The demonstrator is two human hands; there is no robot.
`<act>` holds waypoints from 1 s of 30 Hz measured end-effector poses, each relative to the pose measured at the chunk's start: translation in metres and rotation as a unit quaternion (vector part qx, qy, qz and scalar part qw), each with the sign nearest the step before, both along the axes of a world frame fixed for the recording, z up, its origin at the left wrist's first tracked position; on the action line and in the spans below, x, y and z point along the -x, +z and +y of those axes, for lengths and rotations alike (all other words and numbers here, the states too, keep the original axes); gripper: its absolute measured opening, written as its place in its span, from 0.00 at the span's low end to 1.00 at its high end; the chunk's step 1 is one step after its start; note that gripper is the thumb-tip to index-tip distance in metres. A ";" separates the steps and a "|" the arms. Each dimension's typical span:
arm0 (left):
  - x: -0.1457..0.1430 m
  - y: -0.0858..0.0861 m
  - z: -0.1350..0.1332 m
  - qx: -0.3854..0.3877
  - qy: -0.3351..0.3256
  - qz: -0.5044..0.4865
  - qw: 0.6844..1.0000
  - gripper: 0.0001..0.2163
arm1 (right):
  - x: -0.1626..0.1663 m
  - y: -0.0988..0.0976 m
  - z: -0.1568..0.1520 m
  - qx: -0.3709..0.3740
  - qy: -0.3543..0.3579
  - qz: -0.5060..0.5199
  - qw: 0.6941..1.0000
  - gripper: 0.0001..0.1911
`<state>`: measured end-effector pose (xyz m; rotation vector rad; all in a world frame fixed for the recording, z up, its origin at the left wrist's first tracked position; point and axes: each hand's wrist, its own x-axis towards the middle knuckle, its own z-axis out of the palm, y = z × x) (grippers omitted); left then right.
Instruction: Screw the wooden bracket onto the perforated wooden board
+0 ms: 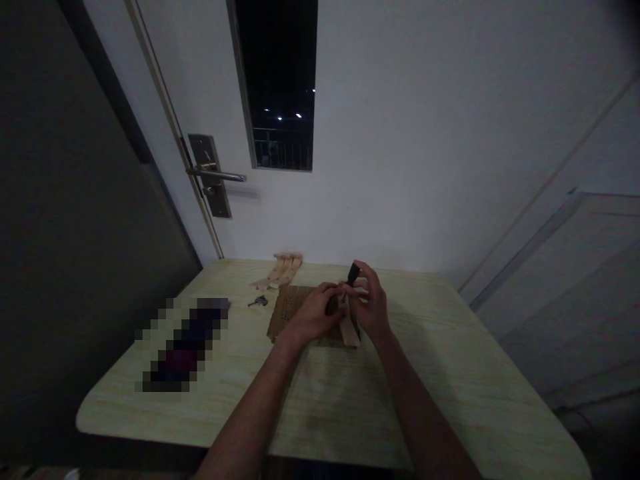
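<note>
My left hand (314, 312) and my right hand (371, 303) meet above a brown perforated board (285, 308) lying on the pale wooden table (330, 393). The left hand's fingers are curled around a light wooden strip (349, 328) that slopes down toward me. The right hand pinches a small black object (353, 273) at its fingertips, right above the strip's upper end. Dim light hides the finer details of the black object.
Several light wooden slats (280, 270) lie fanned at the table's far edge. A small set of keys (258, 301) rests left of the board. A blurred dark item (183, 345) sits at the table's left. Behind stands a white door with a metal handle (215, 175).
</note>
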<state>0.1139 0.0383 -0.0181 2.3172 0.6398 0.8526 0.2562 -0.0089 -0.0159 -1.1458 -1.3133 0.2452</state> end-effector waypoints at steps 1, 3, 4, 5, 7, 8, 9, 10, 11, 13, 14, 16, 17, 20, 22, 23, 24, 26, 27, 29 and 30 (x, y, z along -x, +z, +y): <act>0.000 0.000 0.000 0.000 -0.001 -0.001 1.000 0.15 | 0.000 0.000 -0.001 0.002 0.004 0.000 1.000 0.25; 0.000 -0.002 0.001 0.000 -0.004 -0.005 1.000 0.15 | 0.000 0.002 -0.004 0.008 0.017 -0.003 1.000 0.25; -0.001 -0.003 0.002 -0.001 -0.005 -0.007 1.000 0.15 | 0.000 0.002 -0.005 0.010 0.024 -0.004 1.000 0.25; -0.001 -0.004 0.003 -0.002 -0.004 -0.009 1.000 0.15 | -0.001 0.003 -0.006 0.013 0.032 -0.004 0.999 0.25; -0.001 -0.005 0.003 -0.003 -0.006 -0.011 1.000 0.15 | -0.001 0.004 -0.006 0.013 0.044 -0.001 0.999 0.24; -0.001 -0.005 0.003 -0.004 -0.007 -0.011 1.000 0.15 | -0.002 0.004 -0.006 0.011 0.047 0.002 0.999 0.24; -0.001 -0.005 0.003 -0.006 -0.008 -0.012 1.000 0.15 | -0.002 0.004 -0.005 0.010 0.048 0.005 0.999 0.24; -0.001 -0.004 0.003 -0.008 -0.009 -0.012 1.000 0.16 | -0.002 0.004 -0.004 0.010 0.045 0.008 0.999 0.25; -0.001 -0.004 0.003 -0.010 -0.010 -0.013 1.000 0.16 | -0.002 0.003 -0.004 0.011 0.038 0.011 0.999 0.25; 0.000 -0.003 0.002 -0.014 -0.009 -0.013 1.000 0.16 | -0.003 0.002 -0.002 0.012 0.022 0.015 1.000 0.25; 0.000 -0.002 0.002 -0.015 -0.010 -0.012 1.000 0.16 | -0.003 0.001 -0.001 0.012 0.015 0.015 1.000 0.25; 0.001 -0.001 0.002 -0.016 -0.012 -0.011 1.000 0.15 | -0.002 0.000 0.001 0.008 0.008 0.014 1.000 0.24; 0.001 -0.001 0.002 -0.017 -0.013 -0.011 1.000 0.15 | -0.002 0.000 0.002 0.006 0.006 0.013 1.000 0.24; 0.000 -0.001 0.002 -0.018 -0.008 -0.005 1.000 0.15 | -0.002 -0.002 0.004 -0.001 -0.003 0.006 1.000 0.23; 0.000 -0.002 0.003 -0.018 -0.005 0.002 1.000 0.15 | -0.002 -0.002 0.004 -0.006 -0.009 -0.007 1.000 0.23; 0.000 -0.002 0.003 -0.019 -0.004 0.001 1.000 0.15 | -0.002 -0.002 0.003 -0.008 -0.009 -0.012 1.000 0.23; -0.001 -0.002 0.003 -0.020 -0.003 0.000 1.000 0.15 | -0.002 -0.002 0.002 -0.010 -0.006 -0.015 1.000 0.23; -0.001 -0.002 0.003 -0.021 0.000 -0.004 1.000 0.15 | -0.003 0.000 0.000 -0.011 0.012 -0.015 1.000 0.23; -0.001 -0.002 0.003 -0.020 0.000 -0.005 1.000 0.15 | -0.003 0.000 -0.002 -0.012 0.024 -0.012 1.000 0.23; -0.001 -0.002 0.003 -0.020 -0.002 -0.004 1.000 0.15 | -0.004 0.002 -0.004 -0.015 0.043 -0.008 0.999 0.23; 0.000 -0.003 0.003 -0.020 -0.004 -0.005 1.000 0.15 | -0.004 0.003 -0.005 -0.016 0.049 -0.006 0.999 0.22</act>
